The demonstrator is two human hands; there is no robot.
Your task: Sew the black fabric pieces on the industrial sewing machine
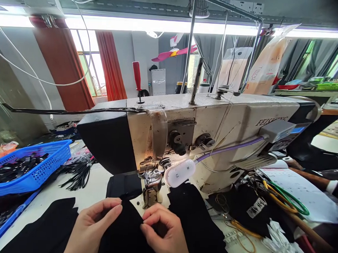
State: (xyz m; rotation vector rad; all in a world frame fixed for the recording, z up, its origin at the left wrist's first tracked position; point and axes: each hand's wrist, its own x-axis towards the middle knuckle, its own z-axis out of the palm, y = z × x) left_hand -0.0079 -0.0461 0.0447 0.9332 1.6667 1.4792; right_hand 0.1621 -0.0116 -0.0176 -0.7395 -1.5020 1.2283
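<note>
Hands [97, 222] [164, 230] pinching black fabric [125, 232], sewing machine [202, 135]

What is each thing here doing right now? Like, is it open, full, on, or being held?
black fabric: lying flat under the needle area, pinched by both hands
left hand: fingers closed on the fabric
right hand: fingertips pinching the fabric edge
sewing machine: upright; cannot tell if it is running
presser foot: just beyond the fabric's edge
blue basket: filled with black strips
red-handled screwdriver: standing upright on the machine
</note>
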